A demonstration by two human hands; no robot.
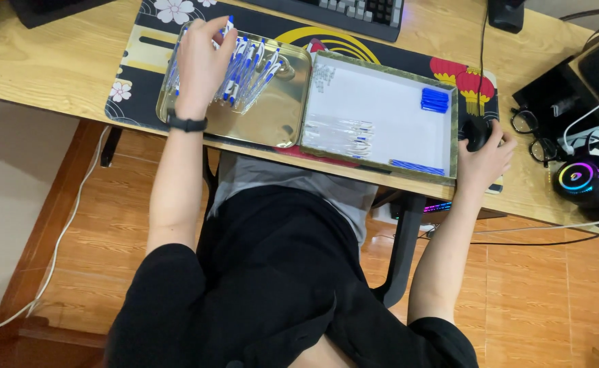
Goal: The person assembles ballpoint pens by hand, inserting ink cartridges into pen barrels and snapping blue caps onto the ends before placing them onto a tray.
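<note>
My left hand reaches into a gold metal tray at the left of the desk and pinches one of several blue-and-white pens piled there. My right hand rests on a black computer mouse at the desk's right edge. Between the hands stands a white shallow box with a gold rim. It holds clear pen barrels at its near left, a small stack of blue caps at its far right and blue refills along its near edge.
A dark patterned desk mat lies under the tray and box. A keyboard sits at the back. Glasses, a black headset with a lit ring and cables crowd the right. A black chair base stands below on the wood floor.
</note>
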